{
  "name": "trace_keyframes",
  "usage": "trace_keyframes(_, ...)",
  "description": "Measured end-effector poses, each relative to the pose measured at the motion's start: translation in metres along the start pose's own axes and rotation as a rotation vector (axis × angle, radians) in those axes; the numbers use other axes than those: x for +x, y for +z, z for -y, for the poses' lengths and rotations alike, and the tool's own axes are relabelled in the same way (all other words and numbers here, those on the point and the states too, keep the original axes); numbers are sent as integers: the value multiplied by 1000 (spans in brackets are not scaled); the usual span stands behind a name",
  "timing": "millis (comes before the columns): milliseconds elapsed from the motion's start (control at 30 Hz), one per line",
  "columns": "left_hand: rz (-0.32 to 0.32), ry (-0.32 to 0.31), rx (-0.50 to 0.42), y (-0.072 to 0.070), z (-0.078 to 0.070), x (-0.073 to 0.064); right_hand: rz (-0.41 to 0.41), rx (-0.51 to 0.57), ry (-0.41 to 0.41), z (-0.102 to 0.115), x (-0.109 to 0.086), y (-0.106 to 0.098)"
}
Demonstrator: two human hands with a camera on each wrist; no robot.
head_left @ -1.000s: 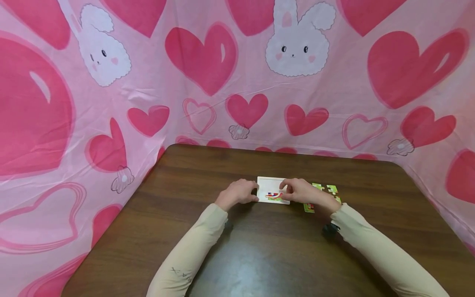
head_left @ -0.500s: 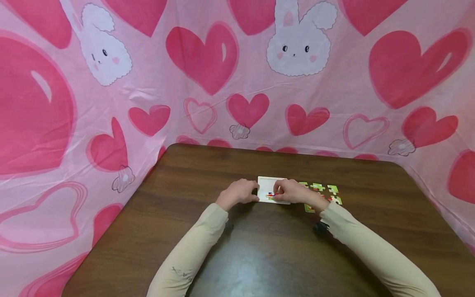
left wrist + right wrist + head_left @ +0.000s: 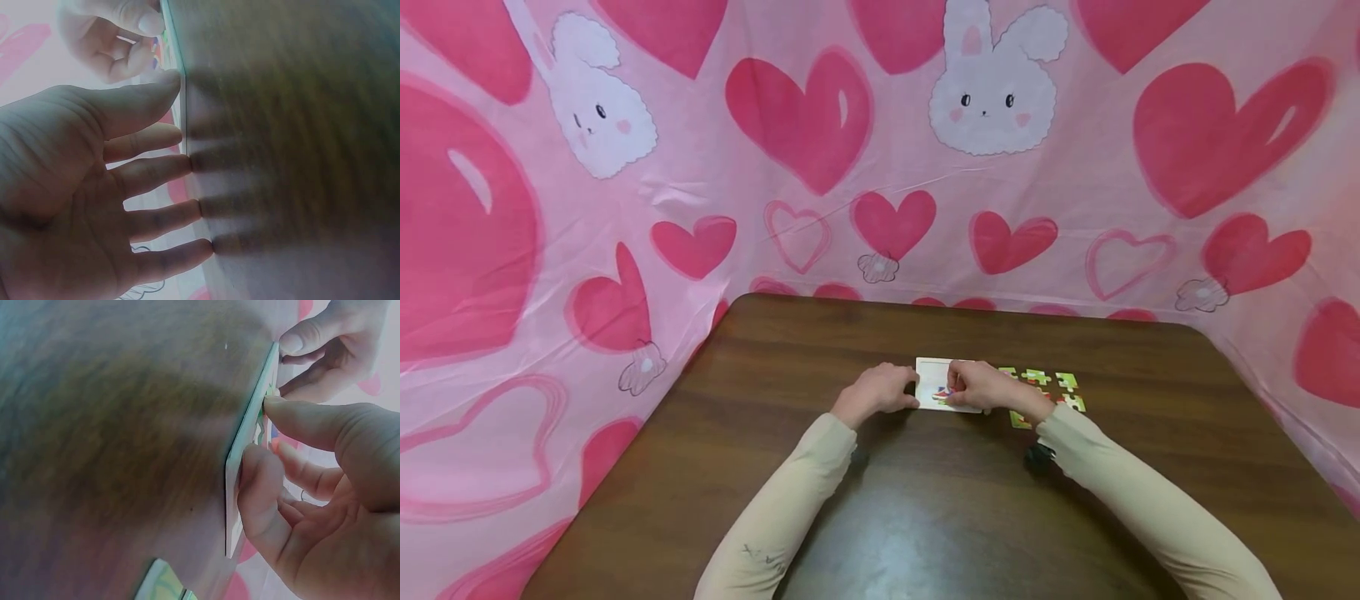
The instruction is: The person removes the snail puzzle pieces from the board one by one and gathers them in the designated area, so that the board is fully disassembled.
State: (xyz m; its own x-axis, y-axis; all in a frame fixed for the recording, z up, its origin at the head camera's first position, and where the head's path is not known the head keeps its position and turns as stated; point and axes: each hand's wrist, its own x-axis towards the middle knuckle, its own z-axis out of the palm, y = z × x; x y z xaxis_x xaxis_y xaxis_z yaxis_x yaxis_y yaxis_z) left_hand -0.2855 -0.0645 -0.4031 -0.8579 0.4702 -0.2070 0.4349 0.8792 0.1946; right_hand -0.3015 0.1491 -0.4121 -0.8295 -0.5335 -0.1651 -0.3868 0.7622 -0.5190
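A shallow white puzzle tray (image 3: 929,372) lies on the table, with colourful joined puzzle pieces (image 3: 940,394) along its near side. My left hand (image 3: 880,388) rests at the tray's left edge; in the left wrist view its fingers are fairly straight, fingertips on the tabletop, and the thumb touches the tray's corner. Over the tray, my right hand (image 3: 983,386) pinches a puzzle piece between thumb and index finger, down among the joined pieces. That piece is mostly hidden by the fingers. In the right wrist view the other fingers curl in against the tray (image 3: 234,472).
Several loose green-and-red puzzle pieces (image 3: 1066,381) lie to the right of the tray, some partly hidden under my right forearm. A brown wooden table (image 3: 820,342) carries everything. Behind it hangs a pink cloth (image 3: 827,233) with hearts and rabbits.
My right hand has moved left over the tray to the joined pieces, uncovering more of the loose pieces at right. The left hand keeps its place at the tray's edge.
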Motion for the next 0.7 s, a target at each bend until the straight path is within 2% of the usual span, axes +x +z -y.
trace_keyframes(133,-12,5,-16,1,2,-1,-17,-26,-9,3,1,0)
trace_keyframes(267,-14,9,-18,2,3,-1,-47,-75,-81,6,1,2)
trace_keyframes(467,-17,8,-10,2,4,-2,-46,-110,-171,11,-2,1)
trace_keyframes(533,-20,14,-3,2,3,-3,-59,-102,-166,11,-4,-1)
trace_keyframes(700,-20,22,8,1,3,-2,-74,-7,-144,9,-13,-10)
